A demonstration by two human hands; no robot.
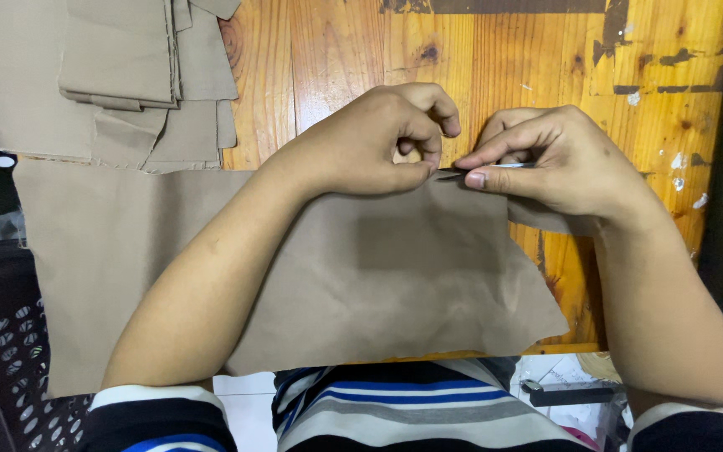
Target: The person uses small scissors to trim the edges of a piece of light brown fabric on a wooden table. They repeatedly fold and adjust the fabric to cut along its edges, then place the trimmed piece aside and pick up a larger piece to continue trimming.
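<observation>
While both bare hands meet at its upper edge, one large tan fabric piece (311,268) lies flat across the wooden table (495,59), its long axis running left to right and its near edge hanging over the table's front. The left hand (378,142) is closed, thumb and forefinger pinching the cloth's top edge. The right hand (554,159) is closed too, pinching a thin, pale tool (504,166) that points left toward the left thumb; what kind of tool it is cannot be told. At the upper left sits one stack of cut tan pieces (127,75); their exact number cannot be told. One dark perforated basket (10,360) stands at the lower left.
</observation>
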